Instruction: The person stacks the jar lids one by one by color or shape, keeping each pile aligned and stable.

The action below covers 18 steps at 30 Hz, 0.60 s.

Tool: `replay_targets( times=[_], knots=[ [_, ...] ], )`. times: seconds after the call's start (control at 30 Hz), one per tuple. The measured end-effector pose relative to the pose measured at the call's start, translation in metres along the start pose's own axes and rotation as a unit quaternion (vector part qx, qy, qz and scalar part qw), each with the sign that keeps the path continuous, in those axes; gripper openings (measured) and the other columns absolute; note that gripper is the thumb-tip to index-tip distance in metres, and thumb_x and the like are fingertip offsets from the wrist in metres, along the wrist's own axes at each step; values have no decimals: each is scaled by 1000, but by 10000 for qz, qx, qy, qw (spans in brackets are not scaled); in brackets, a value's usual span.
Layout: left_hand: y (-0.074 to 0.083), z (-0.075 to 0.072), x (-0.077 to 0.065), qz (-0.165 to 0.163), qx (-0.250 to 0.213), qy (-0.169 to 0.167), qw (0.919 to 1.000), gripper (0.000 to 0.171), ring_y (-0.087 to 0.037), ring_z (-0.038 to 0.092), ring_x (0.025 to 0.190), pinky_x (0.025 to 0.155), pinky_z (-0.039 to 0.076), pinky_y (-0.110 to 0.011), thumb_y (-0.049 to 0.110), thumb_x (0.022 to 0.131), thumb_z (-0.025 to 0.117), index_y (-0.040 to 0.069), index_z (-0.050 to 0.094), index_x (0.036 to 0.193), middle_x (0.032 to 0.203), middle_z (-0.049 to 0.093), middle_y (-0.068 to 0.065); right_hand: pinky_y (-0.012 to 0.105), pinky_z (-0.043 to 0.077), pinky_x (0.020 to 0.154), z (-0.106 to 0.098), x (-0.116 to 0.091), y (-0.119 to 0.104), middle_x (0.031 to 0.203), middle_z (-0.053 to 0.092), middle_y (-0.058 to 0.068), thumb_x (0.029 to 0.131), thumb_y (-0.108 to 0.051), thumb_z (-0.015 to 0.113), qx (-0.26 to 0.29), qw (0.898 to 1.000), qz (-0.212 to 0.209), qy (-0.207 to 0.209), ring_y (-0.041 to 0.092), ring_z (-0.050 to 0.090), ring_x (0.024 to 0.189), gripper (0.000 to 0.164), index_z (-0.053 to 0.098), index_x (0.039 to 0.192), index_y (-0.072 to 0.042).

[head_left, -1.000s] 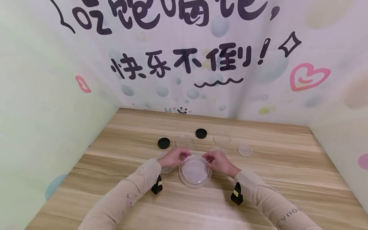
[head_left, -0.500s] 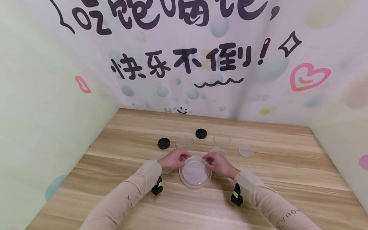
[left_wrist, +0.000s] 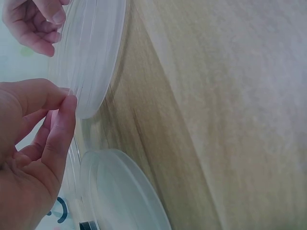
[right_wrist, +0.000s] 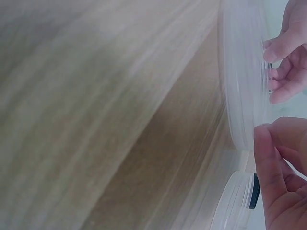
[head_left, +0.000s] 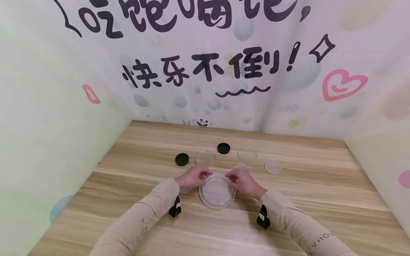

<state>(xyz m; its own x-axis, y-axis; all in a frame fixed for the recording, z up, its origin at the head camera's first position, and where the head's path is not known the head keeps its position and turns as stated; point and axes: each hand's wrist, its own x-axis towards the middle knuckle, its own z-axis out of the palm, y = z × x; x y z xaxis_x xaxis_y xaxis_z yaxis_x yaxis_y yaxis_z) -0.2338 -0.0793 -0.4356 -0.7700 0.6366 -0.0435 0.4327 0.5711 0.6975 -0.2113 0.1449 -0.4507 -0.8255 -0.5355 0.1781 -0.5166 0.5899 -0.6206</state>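
In the head view, a shallow clear plastic dish (head_left: 217,193) sits in the middle on a wider clear round piece. My left hand (head_left: 193,176) pinches its far left rim between thumb and fingertip, and the left wrist view shows the left hand (left_wrist: 36,139) meeting the thin edge. On the far right side, my right hand (head_left: 246,182) pinches the rim likewise. The right wrist view has the right hand (right_wrist: 283,167) right at the edge of the clear stack (right_wrist: 247,72). Part of another clear round dish (head_left: 184,188) lies under the left forearm side, partly hidden.
Behind the hands lie two black round lids, one left (head_left: 182,159) and one farther back (head_left: 223,148). Thin clear discs (head_left: 205,158) are also there, with a smaller clear round piece (head_left: 273,167) to the right. A printed cloth (head_left: 198,106) rises behind the wooden table (head_left: 320,213).
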Motion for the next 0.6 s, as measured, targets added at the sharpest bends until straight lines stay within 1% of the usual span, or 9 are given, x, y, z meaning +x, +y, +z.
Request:
replay_targets(
  times=[0.2,0.43,0.6],
  knots=[
    [0,0,0,-24,10,26,10000,34,-19,53,83,76,46,-29,-10,71,61,-5,59,105,90,59,-8,26,50,64,0,0,-2,79,59,10,71,7,62,-70,10000,50,-2,18,57,71,23,62,94,8],
    [-1,1,1,-72,33,101,9999,35,-17,53,83,73,44,-23,-10,71,61,-5,59,105,88,58,-6,25,49,64,0,2,-1,80,60,9,71,6,64,-140,9999,90,29,17,58,71,23,62,94,8],
    [-3,3,2,-182,-108,124,9997,35,-17,53,84,74,45,-22,-10,71,61,-4,59,106,90,59,-5,24,49,64,0,4,0,80,61,10,71,6,64,-186,9997,161,50,17,58,71,22,62,94,8]
  ],
)
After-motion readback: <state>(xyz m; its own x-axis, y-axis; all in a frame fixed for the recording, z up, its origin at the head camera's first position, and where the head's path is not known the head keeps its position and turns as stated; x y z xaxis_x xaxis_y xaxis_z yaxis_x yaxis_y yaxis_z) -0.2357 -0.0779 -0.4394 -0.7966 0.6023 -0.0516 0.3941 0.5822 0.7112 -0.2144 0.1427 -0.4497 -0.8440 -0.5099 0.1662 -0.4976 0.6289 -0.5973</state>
